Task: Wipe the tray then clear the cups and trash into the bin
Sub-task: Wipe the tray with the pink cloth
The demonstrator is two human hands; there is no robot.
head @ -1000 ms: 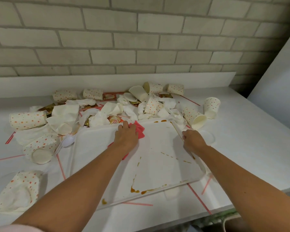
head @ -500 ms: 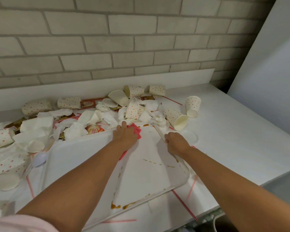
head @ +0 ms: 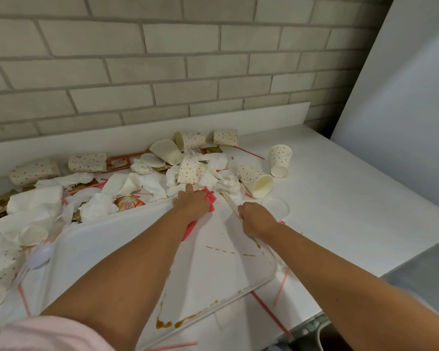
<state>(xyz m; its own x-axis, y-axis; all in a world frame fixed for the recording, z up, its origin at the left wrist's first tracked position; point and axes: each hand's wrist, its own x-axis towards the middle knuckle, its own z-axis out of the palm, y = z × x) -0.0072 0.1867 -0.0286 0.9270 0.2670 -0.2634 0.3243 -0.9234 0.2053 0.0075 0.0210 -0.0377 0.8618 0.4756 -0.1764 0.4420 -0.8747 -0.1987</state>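
L hand [head: 192, 203] lay flat, fingers spread, pressing red cloth [head: 211, 198] onto tray [head: 107, 239] near its far edge. R hand [head: 257, 219] curled over tray's right rim. Tray sat on white table [head: 340, 211], w/ brown smears [head: 164, 324] inside; cups [head: 254, 177] & napkins [head: 36, 198] heaped just beyond.

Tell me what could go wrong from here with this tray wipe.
The left hand presses the red cloth at the far edge of the tray, beside crumpled napkins; a push may drag them in.
Brown sauce pooled at the near rim lies close to the left forearm, which may smear it.
The right hand grips a sauce-streaked rim and might slip.
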